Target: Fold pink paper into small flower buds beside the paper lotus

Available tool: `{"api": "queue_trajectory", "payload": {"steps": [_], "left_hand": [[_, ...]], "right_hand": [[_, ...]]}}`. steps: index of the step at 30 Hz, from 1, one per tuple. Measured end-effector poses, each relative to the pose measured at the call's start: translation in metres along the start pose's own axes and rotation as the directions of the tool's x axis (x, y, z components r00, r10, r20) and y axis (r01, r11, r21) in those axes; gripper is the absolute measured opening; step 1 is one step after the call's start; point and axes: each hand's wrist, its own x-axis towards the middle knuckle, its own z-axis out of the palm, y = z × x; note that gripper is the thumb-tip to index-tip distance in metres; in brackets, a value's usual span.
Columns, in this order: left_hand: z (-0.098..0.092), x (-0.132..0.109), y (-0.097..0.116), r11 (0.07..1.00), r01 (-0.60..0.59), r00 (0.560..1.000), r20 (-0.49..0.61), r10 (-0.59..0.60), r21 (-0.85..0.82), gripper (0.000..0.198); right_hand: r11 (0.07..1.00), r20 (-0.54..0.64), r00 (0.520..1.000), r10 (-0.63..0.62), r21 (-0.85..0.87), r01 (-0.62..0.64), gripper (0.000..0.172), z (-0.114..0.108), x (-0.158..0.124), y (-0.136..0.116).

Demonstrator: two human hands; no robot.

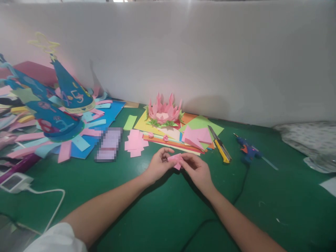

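My left hand and my right hand meet over the green table, both pinching one small folded pink paper piece between their fingertips. Just beyond the hands lies a stack of coloured paper sheets with a pink paper lotus flower on top. A small pile of pink paper rectangles lies to the left of the stack. Folded pink sheets rest on the stack's right side.
A yellow utility knife and a blue glue gun lie to the right. Blue paper cone hats with pink and blue strips sit at the left. A white charger with cable lies near the left edge. A white wall stands behind.
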Motion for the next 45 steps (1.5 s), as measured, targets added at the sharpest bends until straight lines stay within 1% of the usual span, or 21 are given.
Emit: {"api": "queue_trajectory", "payload": {"steps": [4,6,9,11,14,18,20,24,29,32,36,39,42,45], "left_hand": [[0.0017,-0.0012,0.0019,0.997,0.016,1.000,0.021,-0.014,-0.074,0.046],[0.0026,-0.0017,0.0015,0.996,0.018,0.999,0.029,-0.015,-0.092,0.045],[0.0030,-0.0017,-0.0012,0.993,-0.022,0.999,0.033,0.026,-0.113,0.043],[0.0021,-0.0013,-0.0040,0.993,-0.075,0.996,0.040,0.079,-0.096,0.040],[0.0000,-0.0007,-0.0072,0.991,-0.131,0.991,0.039,0.131,0.002,0.034],[-0.0009,-0.0008,-0.0064,0.997,-0.081,0.996,0.037,0.080,0.019,0.028],[-0.0006,-0.0012,-0.0054,0.998,-0.054,0.998,0.018,0.054,0.023,0.029],[-0.0002,-0.0017,-0.0056,0.997,-0.042,0.999,-0.010,0.043,0.059,0.030],[-0.0004,-0.0021,-0.0069,0.996,-0.024,0.999,-0.028,0.026,0.091,0.031],[-0.0013,-0.0018,-0.0074,0.997,-0.037,0.999,-0.006,0.037,0.069,0.029],[-0.0022,-0.0011,-0.0077,0.996,-0.095,0.995,0.041,0.095,-0.003,0.026],[-0.0017,-0.0012,-0.0070,0.997,-0.074,0.995,0.060,0.074,-0.004,0.025],[-0.0008,-0.0017,-0.0059,0.999,-0.040,0.997,0.070,0.039,0.012,0.029],[-0.0001,-0.0022,-0.0048,0.999,-0.031,0.997,0.072,0.030,0.015,0.030]], "right_hand": [[0.995,-0.023,0.998,-0.059,-0.077,0.057,0.006,-0.0007,-0.0018,0.0036],[0.990,-0.020,0.996,-0.088,-0.115,0.085,0.007,-0.0014,-0.0019,0.0044],[0.980,-0.007,0.991,-0.134,-0.152,0.132,0.009,-0.0024,-0.0010,0.0038],[0.976,-0.003,0.988,-0.152,-0.160,0.150,0.010,-0.0029,0.0000,0.0030],[0.972,0.007,0.986,-0.165,-0.170,0.163,0.009,-0.0038,0.0013,0.0032],[0.961,0.021,0.983,-0.185,-0.206,0.185,0.009,-0.0051,0.0019,0.0053],[0.954,0.026,0.982,-0.187,-0.233,0.188,0.009,-0.0055,0.0020,0.0064],[0.944,0.047,0.983,-0.179,-0.272,0.185,0.010,-0.0060,0.0020,0.0073],[0.940,0.071,0.979,-0.191,-0.274,0.203,0.011,-0.0068,0.0024,0.0068],[0.940,0.086,0.977,-0.194,-0.270,0.210,0.011,-0.0073,0.0029,0.0062],[0.936,0.100,0.973,-0.208,-0.269,0.228,0.011,-0.0077,0.0032,0.0052],[0.931,0.113,0.969,-0.219,-0.273,0.242,0.012,-0.0081,0.0033,0.0044],[0.929,0.111,0.971,-0.213,-0.284,0.237,0.013,-0.0085,0.0035,0.0046],[0.930,0.116,0.972,-0.206,-0.284,0.231,0.013,-0.0088,0.0039,0.0057]]}}
